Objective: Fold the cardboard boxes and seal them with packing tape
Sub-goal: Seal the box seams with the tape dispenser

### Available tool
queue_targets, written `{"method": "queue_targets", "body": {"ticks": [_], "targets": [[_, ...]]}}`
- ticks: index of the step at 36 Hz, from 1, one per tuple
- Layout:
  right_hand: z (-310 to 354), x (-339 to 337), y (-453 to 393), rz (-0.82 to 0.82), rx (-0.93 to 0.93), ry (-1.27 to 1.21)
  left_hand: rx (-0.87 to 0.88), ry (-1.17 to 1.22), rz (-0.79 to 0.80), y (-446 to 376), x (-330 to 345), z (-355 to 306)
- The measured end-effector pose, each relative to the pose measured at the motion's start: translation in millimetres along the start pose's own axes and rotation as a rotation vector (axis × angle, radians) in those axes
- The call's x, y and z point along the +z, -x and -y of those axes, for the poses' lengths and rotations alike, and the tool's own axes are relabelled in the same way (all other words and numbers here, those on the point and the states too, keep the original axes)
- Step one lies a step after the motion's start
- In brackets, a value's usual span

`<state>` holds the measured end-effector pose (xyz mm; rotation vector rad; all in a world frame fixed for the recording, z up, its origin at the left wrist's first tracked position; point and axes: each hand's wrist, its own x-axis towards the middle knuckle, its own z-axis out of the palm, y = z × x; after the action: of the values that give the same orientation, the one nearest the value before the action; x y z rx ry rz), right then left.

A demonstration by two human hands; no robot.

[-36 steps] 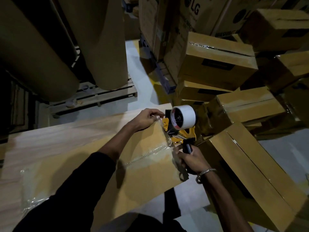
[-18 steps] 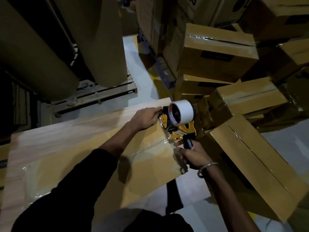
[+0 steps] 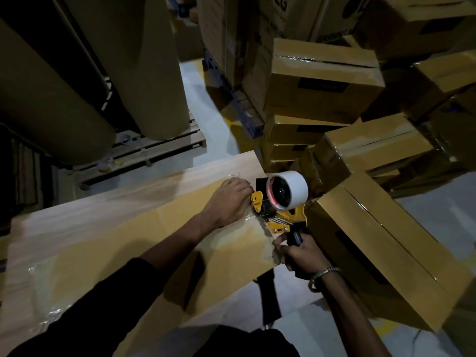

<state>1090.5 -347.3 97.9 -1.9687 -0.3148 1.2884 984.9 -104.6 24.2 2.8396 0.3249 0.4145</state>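
Head view
Writing: "LG" [image 3: 279, 5] is printed on a large carton at top centre; a second round logo mark shows on the carton [image 3: 360, 6] beside it, too cut off to read. Dark labels on the smaller sealed boxes are unreadable.
Cardboard box: one flattened cardboard box [image 3: 128, 253] lies on the pale worktop [image 3: 103, 199], its seam running to the far right corner under clear packing tape [image 3: 247, 220].
Tape dispenser: one yellow and black tape dispenser [image 3: 280, 215] carries one white tape roll [image 3: 296, 189] and stands at the box's right end, touching the cardboard.
Right grip: the right hand [image 3: 301, 256] wraps round the dispenser's black handle; one metal bangle [image 3: 322, 275] circles the wrist.
Left grip: the left hand [image 3: 229, 199], fingers bent, presses down on the tape and cardboard just beside the dispenser's front; whether it pinches the tape I cannot tell.
Sealed boxes: at least five taped cartons are heaped on the right, the nearest [image 3: 386, 253] tilted against the worktop's edge.
Brown rolls: two big paper rolls [image 3: 154, 60] stand on a wooden pallet [image 3: 159, 148] at the left.
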Motion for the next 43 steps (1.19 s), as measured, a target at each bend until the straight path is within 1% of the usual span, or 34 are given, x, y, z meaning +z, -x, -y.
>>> {"method": "queue_targets", "body": {"ticks": [3,6,9,13,17,20,24,28,31,34,39,43], "targets": [[-0.7,0.1,3.1,0.001,-0.020,0.011,-0.018,-0.029,-0.001,1.6,3.3,-3.1],[0.8,-0.4,11.5,-0.016,-0.043,0.043,-0.001,-0.090,0.032,0.5,5.1,-0.1],[-9.5,-8.5,22.0,-0.026,-0.031,0.105,-0.001,-0.076,0.049,0.2,5.1,1.3],[-35.1,-21.2,39.7,-0.038,-0.007,0.121,0.025,-0.052,0.016,1.1,7.0,1.3],[-47.1,-19.4,42.6,-0.078,0.015,0.149,0.015,-0.009,0.007,3.0,8.2,-0.2],[-48.4,-17.5,39.5,-0.081,0.018,0.117,-0.002,0.019,0.029,8.3,5.9,-8.9],[-49.4,-17.4,42.0,-0.091,0.037,0.050,0.066,0.057,0.071,28.6,13.4,-37.2],[-47.6,-17.1,45.3,-0.072,0.042,0.010,0.010,0.065,0.079,31.8,12.5,-45.5],[-43.4,-18.9,50.4,-0.064,-0.001,0.053,0.009,0.028,0.077,31.7,11.2,-49.3],[-41.3,-23.8,58.5,-0.038,0.008,0.088,0.001,0.023,0.067,31.9,12.6,-51.0],[-61.2,-37.2,73.5,-0.008,0.029,0.105,-0.030,0.015,0.108,30.1,16.0,-50.9],[-81.9,-43.6,94.3,-0.022,0.010,0.123,-0.053,0.012,0.128,31.4,14.9,-57.1]]}}
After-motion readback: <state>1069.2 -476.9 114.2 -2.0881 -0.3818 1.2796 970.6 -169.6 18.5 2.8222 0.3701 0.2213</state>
